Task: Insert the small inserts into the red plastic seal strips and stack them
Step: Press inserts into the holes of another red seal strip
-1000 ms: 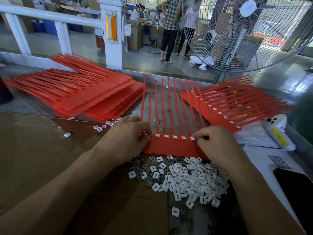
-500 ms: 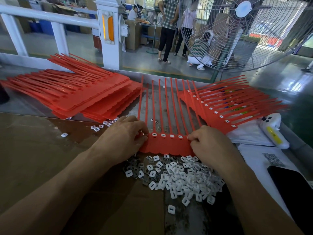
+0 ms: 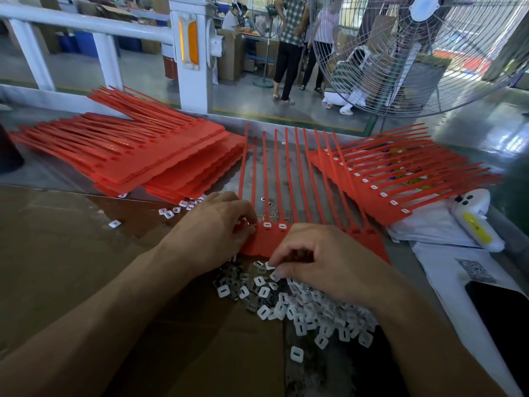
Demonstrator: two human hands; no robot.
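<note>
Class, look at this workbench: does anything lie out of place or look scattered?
Yes. A few white inserts lie strayed on the cardboard by the left stack of red strips, apart from the main pile near the right hand.

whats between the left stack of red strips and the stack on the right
In the head view, the strip being worked on lies between the left stack and the right stack, its tails pointing away over bare metal tabletop.
</note>
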